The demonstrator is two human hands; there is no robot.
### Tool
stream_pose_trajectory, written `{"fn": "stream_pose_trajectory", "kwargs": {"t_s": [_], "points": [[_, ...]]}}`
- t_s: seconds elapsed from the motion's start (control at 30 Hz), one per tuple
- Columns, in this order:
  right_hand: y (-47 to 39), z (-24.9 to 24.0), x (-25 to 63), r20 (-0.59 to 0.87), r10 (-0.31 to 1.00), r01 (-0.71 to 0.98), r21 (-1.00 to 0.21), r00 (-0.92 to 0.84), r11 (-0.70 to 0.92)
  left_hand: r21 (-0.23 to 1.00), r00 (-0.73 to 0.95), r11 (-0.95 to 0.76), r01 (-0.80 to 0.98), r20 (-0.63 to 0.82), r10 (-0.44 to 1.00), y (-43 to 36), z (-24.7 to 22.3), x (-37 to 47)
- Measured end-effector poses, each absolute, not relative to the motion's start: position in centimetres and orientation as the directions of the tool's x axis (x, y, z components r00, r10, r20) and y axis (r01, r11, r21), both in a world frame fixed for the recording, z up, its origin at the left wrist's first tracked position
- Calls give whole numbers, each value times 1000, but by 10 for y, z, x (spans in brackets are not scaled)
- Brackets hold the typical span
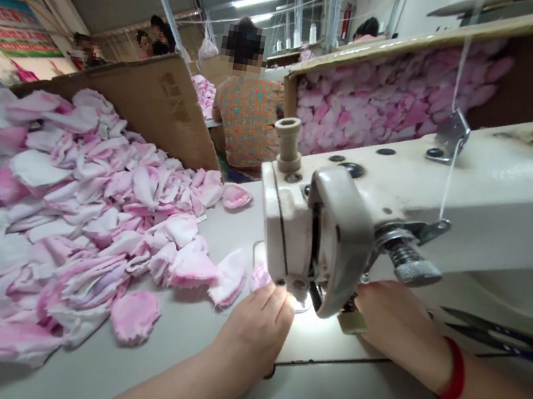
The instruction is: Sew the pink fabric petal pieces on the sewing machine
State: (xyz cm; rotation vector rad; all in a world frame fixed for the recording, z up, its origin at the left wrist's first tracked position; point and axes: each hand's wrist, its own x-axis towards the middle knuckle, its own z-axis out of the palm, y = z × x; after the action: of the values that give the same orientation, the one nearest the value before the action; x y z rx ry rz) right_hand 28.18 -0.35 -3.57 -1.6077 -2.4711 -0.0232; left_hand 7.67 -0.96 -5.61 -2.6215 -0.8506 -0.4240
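Note:
Beside the sewing machine's needle area, my left hand point(257, 323) is closed, its fingers bent down onto a small pink fabric piece point(261, 275) under the light. Most of that piece is hidden by the fingers and the machine head. My right hand point(387, 313), with a red band point(454, 372) at the wrist, reaches in on the right of the needle area. Its fingertips disappear behind the sewing machine point(341, 238), so what they touch cannot be seen. A large heap of pink and white fabric pieces point(106, 221) lies left of my hands.
Dark scissors point(493, 333) lie right of my right wrist. A round pink piece point(134, 317) rests on the table point(168, 373). Cardboard point(160, 102) stands behind the heap, and a box point(290, 95) of pink pieces behind the machine. A person in a patterned top point(248, 122) sits ahead.

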Motion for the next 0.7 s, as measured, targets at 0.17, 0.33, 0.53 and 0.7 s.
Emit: {"fn": "stream_pose_trajectory", "kwargs": {"t_s": [0.17,0.33,0.53,0.7], "points": [[-3,-31,287,184,895,898,-100,-407,429,22,695,-787,617,455,557,4,-45,66],[-15,-37,285,187,815,817,-87,-548,570,119,647,-794,596,514,563,16,-42,55],[-34,-51,240,283,681,715,25,-675,699,92,767,-867,490,427,479,23,-37,48],[-25,-50,216,266,718,754,59,-644,654,58,763,-903,426,513,393,29,-27,49]]}}
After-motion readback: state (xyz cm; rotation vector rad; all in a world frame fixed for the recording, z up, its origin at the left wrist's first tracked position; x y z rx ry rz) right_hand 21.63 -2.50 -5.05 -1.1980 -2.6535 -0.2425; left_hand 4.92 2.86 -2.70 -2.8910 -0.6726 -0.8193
